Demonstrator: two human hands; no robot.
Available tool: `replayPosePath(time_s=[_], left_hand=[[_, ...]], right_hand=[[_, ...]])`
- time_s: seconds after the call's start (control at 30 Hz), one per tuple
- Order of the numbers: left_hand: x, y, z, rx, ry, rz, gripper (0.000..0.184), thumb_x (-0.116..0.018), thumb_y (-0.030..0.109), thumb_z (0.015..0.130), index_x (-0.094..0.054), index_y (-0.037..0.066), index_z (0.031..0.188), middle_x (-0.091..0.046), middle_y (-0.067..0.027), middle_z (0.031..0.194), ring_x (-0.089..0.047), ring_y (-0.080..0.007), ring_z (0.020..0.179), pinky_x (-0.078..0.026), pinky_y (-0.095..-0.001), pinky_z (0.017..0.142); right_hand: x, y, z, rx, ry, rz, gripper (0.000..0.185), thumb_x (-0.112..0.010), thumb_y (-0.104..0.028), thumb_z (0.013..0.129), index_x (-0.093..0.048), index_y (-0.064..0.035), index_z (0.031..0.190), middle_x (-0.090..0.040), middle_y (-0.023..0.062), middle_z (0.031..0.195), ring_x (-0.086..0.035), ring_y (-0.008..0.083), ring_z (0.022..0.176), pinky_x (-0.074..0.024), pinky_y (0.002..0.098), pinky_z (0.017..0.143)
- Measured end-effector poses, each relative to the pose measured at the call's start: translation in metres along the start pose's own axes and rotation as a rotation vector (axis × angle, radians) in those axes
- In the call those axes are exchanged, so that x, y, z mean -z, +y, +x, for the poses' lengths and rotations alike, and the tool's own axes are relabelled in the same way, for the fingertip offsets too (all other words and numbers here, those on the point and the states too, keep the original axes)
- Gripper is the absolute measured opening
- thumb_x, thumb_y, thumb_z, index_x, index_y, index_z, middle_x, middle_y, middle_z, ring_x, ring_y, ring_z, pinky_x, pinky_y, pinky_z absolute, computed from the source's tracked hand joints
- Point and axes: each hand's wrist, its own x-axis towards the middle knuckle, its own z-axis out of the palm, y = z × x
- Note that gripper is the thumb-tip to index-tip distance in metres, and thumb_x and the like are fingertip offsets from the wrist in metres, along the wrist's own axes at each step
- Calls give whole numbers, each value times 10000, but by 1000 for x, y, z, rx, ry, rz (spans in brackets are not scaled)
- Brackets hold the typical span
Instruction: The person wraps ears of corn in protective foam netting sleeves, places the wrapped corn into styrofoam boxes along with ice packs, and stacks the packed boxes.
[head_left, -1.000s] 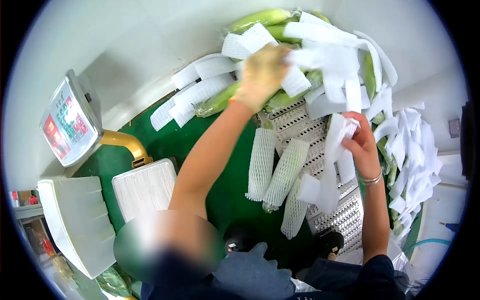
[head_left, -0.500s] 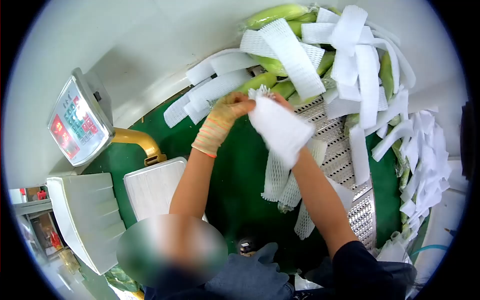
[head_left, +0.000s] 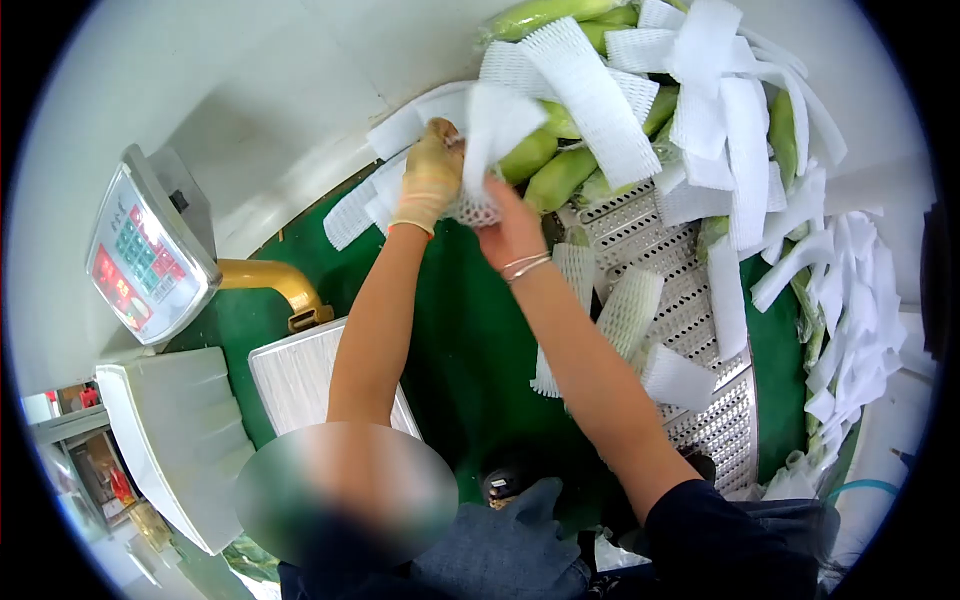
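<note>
A white foam net sleeve (head_left: 492, 125) hangs between my two hands, its upper part blurred by motion and its meshed lower end bunched. My left hand (head_left: 432, 178), in a pale yellowish glove with bare fingertips, is closed at the sleeve's left side. From the right, my bare right hand (head_left: 512, 230) grips the meshed end; its fingertips are partly hidden. Just beyond lie long green vegetables (head_left: 560, 180) wrapped in clear film. More foam sleeves (head_left: 590, 100) are strewn over them.
A scale display (head_left: 145, 250) on a yellow post and its metal weighing plate (head_left: 290, 370) stand left, by a white foam box (head_left: 180, 440). A perforated metal strip (head_left: 690, 300) crosses the green surface (head_left: 450, 340). Sleeves pile up at right (head_left: 850, 330).
Both hands have moved left and away from me with the foam sleeve. The sleeve has swung from pointing down right to standing upward, and my right forearm now reaches further left.
</note>
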Motion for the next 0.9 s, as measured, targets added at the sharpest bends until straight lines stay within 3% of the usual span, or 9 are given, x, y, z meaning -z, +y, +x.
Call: replayPosePath(time_s=[0.2, 0.27, 0.43, 0.5, 0.53, 0.6, 0.63, 0.73, 0.9], left_hand=[[4, -6, -51, 101, -426, 660, 291, -510, 263, 882, -576, 61, 1081, -641, -205, 968, -617, -373, 911, -486, -456, 784], [12, -30, -94, -606, -562, 461, 312, -524, 169, 874, -543, 72, 1169, -623, -208, 1042, -616, -360, 928, -483, -433, 819], [33, 37, -227, -75, -410, -133, 473, -535, 48, 855, -431, 59, 1316, -540, -106, 1249, -532, -216, 1131, -445, -332, 924], [32, 50, -217, 930, -202, -1387, 441, -480, 199, 938, -397, 74, 1353, -493, -82, 1317, -488, -199, 1192, -388, -328, 1007], [34, 75, -214, 493, -243, -1152, 447, -433, 286, 962, -397, 75, 1356, -491, -81, 1320, -493, -208, 1186, -393, -326, 1004], [26, 33, -180, 538, -260, -1450, 436, -428, 265, 961, -410, 56, 1343, -483, -80, 1326, -489, -204, 1185, -384, -317, 1008], [20, -10, -165, 150, -182, -692, 432, -441, 272, 951, -432, 49, 1321, -502, -92, 1300, -508, -204, 1161, -415, -315, 972], [26, 33, -120, 754, 131, -694, 308, -426, 190, 928, -547, 33, 1163, -625, -85, 1101, -620, -223, 966, -527, -352, 785], [1, -89, -96, 138, -72, 177, 193, -510, 161, 884, -614, 17, 961, -643, -42, 920, -606, -186, 750, -475, -296, 630]], right_hand=[[28, 19, -38, 279, 310, -751, 323, -647, -209, 814, -632, 65, 983, -659, 91, 920, -586, 129, 819, -455, 280, 694], [18, -1, -94, 411, 196, -735, 258, -582, -115, 847, -620, 55, 1038, -660, 82, 938, -591, 114, 852, -472, 275, 739], [-19, -53, -197, 358, -4, -1186, 252, -639, -169, 825, -614, 2, 1009, -659, 138, 754, -649, 220, 672, -491, 326, 616], [-44, -70, -184, 357, -13, -1350, 296, -642, -301, 833, -557, -17, 822, -585, 177, 633, -587, 328, 549, -433, 386, 503], [-53, -72, -169, 395, 7, -1411, 328, -625, -320, 835, -511, -16, 787, -580, 199, 647, -562, 380, 569, -427, 415, 519], [-65, -74, -128, 491, -1, -1434, 328, -615, -285, 809, -504, 14, 737, -559, 237, 663, -546, 403, 608, -421, 422, 582], [-60, -69, -97, 549, -5, -1323, 302, -610, -246, 790, -519, 33, 720, -551, 224, 636, -539, 345, 572, -413, 404, 577], [-51, -69, -37, 236, -28, -1064, 292, -609, -221, 772, -533, 58, 731, -571, 194, 637, -519, 287, 541, -403, 369, 555], [50, -20, 20, 156, -85, -954, 212, -570, -170, 784, -545, 39, 761, -538, 96, 612, -505, 190, 521, -378, 313, 505]])
